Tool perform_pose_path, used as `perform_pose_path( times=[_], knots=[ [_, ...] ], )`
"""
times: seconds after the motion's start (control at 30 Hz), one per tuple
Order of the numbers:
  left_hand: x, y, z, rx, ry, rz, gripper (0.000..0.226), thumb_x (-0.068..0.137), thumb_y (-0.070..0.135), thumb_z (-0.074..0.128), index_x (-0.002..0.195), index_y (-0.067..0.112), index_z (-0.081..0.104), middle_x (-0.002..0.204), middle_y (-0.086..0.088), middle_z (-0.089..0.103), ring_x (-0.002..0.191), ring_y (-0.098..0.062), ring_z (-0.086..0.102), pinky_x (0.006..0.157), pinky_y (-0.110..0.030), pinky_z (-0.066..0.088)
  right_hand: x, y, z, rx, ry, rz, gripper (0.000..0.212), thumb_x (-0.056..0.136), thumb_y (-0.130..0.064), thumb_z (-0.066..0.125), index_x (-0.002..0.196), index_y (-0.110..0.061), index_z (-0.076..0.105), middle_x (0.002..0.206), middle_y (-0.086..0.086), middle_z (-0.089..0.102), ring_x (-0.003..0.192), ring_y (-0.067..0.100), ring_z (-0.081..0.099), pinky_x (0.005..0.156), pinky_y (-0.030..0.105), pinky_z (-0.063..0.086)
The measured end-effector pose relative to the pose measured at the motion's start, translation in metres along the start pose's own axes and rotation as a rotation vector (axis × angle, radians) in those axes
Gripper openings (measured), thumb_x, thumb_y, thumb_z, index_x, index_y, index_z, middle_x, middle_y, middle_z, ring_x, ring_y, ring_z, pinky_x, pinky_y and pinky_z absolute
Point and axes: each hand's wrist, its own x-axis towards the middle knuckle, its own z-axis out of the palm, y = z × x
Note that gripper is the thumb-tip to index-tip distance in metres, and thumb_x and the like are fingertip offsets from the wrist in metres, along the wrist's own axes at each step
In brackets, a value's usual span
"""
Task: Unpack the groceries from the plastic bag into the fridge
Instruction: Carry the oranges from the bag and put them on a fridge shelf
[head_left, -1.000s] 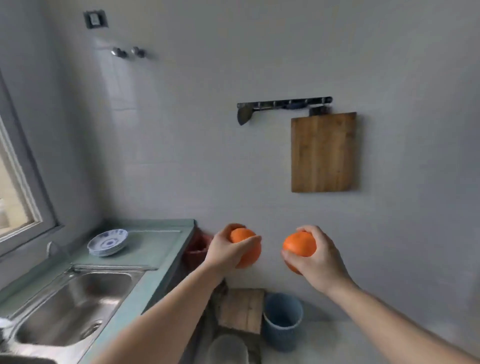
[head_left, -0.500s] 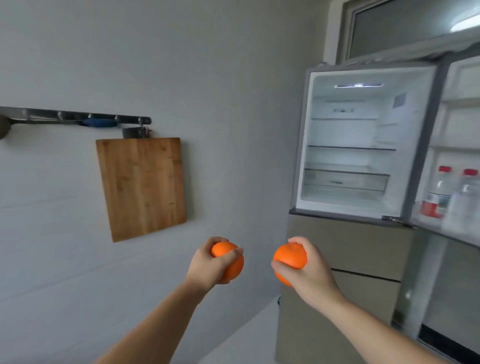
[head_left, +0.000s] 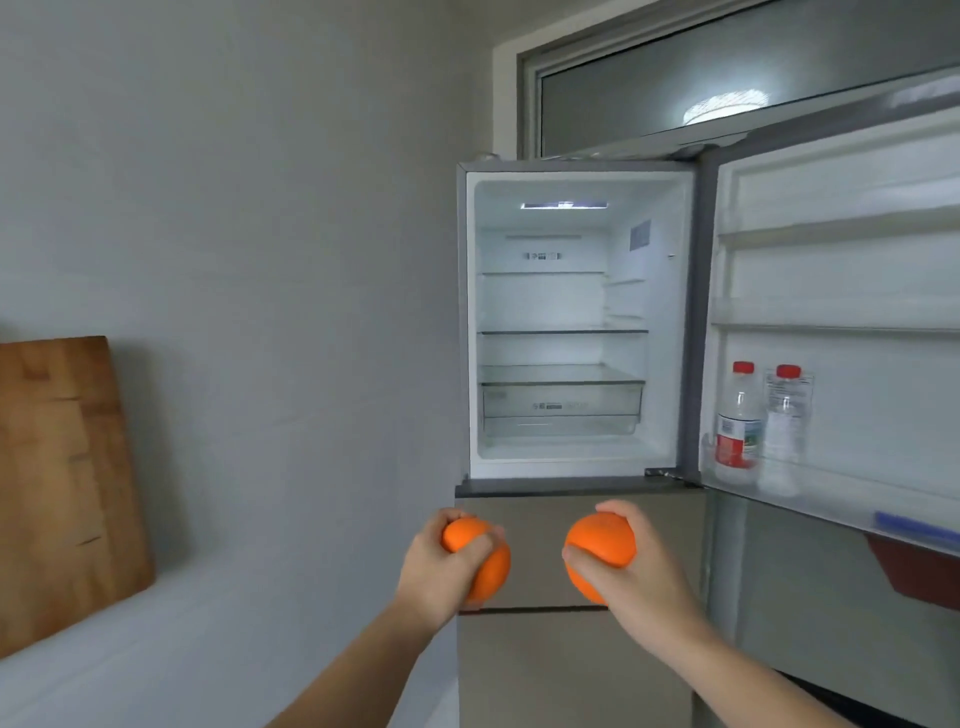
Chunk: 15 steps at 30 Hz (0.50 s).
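Grey wall on left, fridge (head_left: 571, 332) seen open ahead. One orange (head_left: 480, 558) held by left hand (head_left: 441, 566), other orange (head_left: 600, 553) by right hand (head_left: 636, 577), fingers curled around each, below fridge shelves.

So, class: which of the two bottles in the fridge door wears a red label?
The left bottle, nearer the fridge interior; the right bottle looks clear with a pale label.

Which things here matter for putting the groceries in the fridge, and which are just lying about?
Part of the job:
orange in the left hand
orange in the right hand
left hand
right hand
open fridge

Just there:
two water bottles in the door shelf
wooden cutting board against the wall
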Motion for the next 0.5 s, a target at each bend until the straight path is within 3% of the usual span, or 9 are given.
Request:
perform_pose_path(
  times=[0.13,0.33,0.5],
  knots=[
    [0.063,0.007,0.046,0.013,-0.002,0.040,0.025,0.084,0.032,0.073,0.102,0.025,0.058,0.104,-0.004,0.060,0.092,-0.025,0.063,0.057,-0.036,0.059,0.072,0.028,-0.006,0.052,0.008,-0.012,0.051,0.069,-0.030,0.081,0.110,-0.038,0.052,0.106,-0.011,0.060,0.095,0.003,0.056,0.073,0.020,0.041],
    [0.140,0.022,0.105,-0.036,-0.017,0.082,0.030,0.079,0.040,0.074,0.103,0.028,0.062,0.107,0.000,0.058,0.096,-0.026,0.061,0.056,-0.036,0.059,0.156,0.051,-0.018,0.057,0.012,-0.056,0.051,0.071,-0.029,0.079,0.112,-0.035,0.051,0.109,-0.011,0.056,0.097,0.003,0.054,0.073,0.019,0.041],
    [0.204,0.025,0.141,-0.038,-0.041,0.137,0.024,0.082,0.036,0.074,0.103,0.030,0.064,0.108,0.000,0.058,0.095,-0.026,0.061,0.055,-0.035,0.058,0.214,0.067,-0.026,0.010,0.071,-0.058,0.053,0.068,-0.033,0.080,0.112,-0.038,0.051,0.111,-0.013,0.055,0.098,0.001,0.052,0.075,0.019,0.040]
  ],
)
